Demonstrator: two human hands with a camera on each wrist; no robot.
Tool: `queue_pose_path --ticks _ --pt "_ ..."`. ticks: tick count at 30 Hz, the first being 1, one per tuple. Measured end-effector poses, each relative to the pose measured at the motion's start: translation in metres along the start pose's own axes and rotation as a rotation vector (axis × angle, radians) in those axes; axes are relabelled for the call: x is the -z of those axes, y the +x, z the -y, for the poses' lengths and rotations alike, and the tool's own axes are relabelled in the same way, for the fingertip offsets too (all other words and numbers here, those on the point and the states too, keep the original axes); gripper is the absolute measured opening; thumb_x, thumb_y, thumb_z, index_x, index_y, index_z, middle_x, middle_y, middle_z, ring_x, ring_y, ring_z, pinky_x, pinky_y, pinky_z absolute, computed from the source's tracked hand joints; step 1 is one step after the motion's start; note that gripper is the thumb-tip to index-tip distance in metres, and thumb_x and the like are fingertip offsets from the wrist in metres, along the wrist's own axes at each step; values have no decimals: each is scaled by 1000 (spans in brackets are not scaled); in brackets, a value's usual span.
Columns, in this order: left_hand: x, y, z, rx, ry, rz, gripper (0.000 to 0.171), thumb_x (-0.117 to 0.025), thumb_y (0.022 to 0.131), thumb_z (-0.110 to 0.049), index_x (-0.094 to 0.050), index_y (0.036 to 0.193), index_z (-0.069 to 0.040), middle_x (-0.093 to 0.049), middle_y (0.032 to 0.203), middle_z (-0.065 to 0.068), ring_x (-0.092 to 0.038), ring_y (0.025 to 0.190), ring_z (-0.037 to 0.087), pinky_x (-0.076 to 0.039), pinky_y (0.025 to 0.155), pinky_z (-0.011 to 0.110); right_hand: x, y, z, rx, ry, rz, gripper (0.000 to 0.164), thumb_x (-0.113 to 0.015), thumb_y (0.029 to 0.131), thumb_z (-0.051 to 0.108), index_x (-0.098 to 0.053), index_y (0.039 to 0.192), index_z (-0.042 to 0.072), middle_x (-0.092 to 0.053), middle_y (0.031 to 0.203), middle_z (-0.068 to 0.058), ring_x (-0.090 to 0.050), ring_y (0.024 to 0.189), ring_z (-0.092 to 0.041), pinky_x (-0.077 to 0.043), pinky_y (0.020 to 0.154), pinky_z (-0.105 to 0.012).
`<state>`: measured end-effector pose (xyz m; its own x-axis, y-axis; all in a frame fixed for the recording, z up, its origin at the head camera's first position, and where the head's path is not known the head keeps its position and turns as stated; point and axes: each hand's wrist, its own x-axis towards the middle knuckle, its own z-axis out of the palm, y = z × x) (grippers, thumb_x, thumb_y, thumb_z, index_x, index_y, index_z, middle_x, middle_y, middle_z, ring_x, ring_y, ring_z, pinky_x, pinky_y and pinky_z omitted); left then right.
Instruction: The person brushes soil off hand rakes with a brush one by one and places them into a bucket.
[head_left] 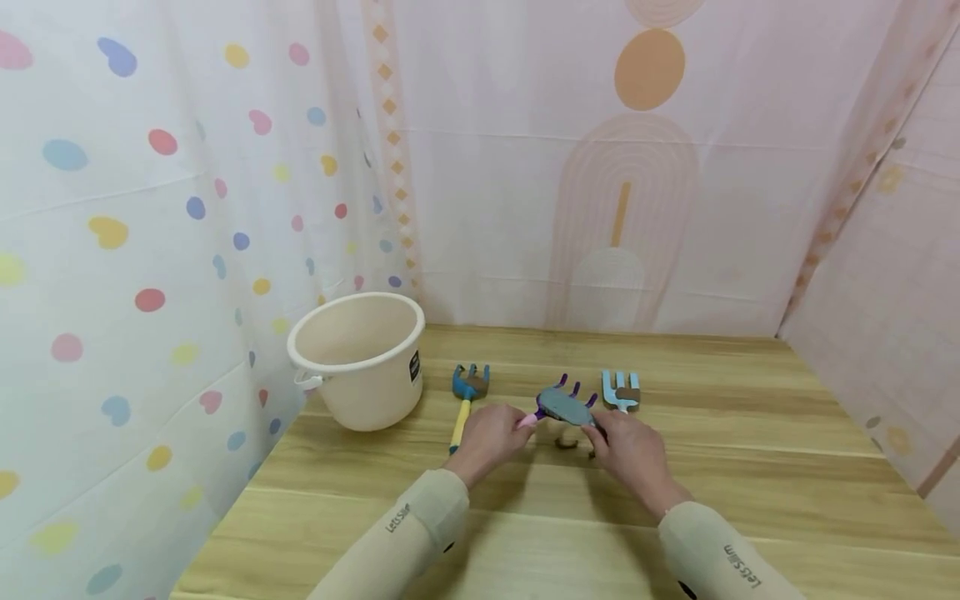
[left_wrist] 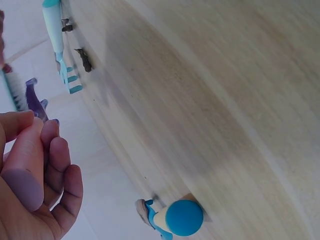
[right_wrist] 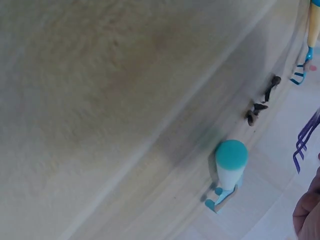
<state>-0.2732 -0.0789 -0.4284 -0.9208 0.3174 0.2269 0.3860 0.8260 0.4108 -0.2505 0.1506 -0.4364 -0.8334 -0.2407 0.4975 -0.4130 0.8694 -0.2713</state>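
Observation:
My left hand (head_left: 489,435) grips the pink handle (left_wrist: 25,162) of a small hand rake with purple tines (head_left: 576,389). Over the rake head, my right hand (head_left: 632,448) holds a brush by its end; its grey-blue back (head_left: 564,406) faces up. White bristles (left_wrist: 18,92) point toward the purple tines in the left wrist view. Both tools are held above the table. Beneath them lie dark brown clumps (head_left: 566,443), also seen as several pieces (right_wrist: 271,88) in the right wrist view, where the brush is out of frame.
Left of the hands lies a blue rake (head_left: 470,384) with a yellow handle and a brown patch on its head. A light blue rake (head_left: 619,390), also brown-patched, lies behind the right hand. A cream bucket (head_left: 367,392) stands at the back left of the wooden table (head_left: 750,433). Curtains surround it.

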Motion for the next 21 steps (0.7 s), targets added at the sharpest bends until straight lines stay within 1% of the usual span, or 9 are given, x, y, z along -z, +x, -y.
queue_pose_path --ticks 5,7,11,15,21 --pt "1 -2 -3 -5 -6 4 40 -59 99 -34 -58 62 -18 -41 47 -9 -38 44 7 -30 44 25 -3 -1 -1 -65 -19 18 14 -68 95 25 -70 97 11 -65 80 -6 -47 55 -15 -37 46 -32" --pt "1 -2 -4 -3 -11 7 41 -59 99 -34 -57 61 -18 -40 47 -9 -37 44 7 -30 44 25 -3 -1 0 -78 -29 15 17 -68 95 26 -72 100 10 -66 81 -7 -47 54 -15 -37 44 -32" --pt "1 -1 -4 0 -8 2 41 -59 99 -34 -56 61 -18 -40 48 -9 -38 45 7 -30 45 24 -4 0 0 -93 -53 -1 17 -69 94 26 -69 94 9 -65 78 -9 -47 52 -16 -36 43 -32" --pt "1 0 -3 0 -8 -3 40 -59 99 -33 -56 62 -17 -40 48 -8 -38 45 7 -30 45 24 -6 1 1 -107 -65 -8 18 -69 94 26 -66 86 10 -63 76 -8 -50 52 -18 -38 43 -34" --pt "1 0 -4 0 -13 -3 40 -59 99 -33 -57 62 -17 -40 48 -8 -37 45 7 -30 45 24 -8 2 2 -132 -78 5 18 -68 95 27 -68 90 9 -65 77 -7 -54 54 -19 -39 43 -34"
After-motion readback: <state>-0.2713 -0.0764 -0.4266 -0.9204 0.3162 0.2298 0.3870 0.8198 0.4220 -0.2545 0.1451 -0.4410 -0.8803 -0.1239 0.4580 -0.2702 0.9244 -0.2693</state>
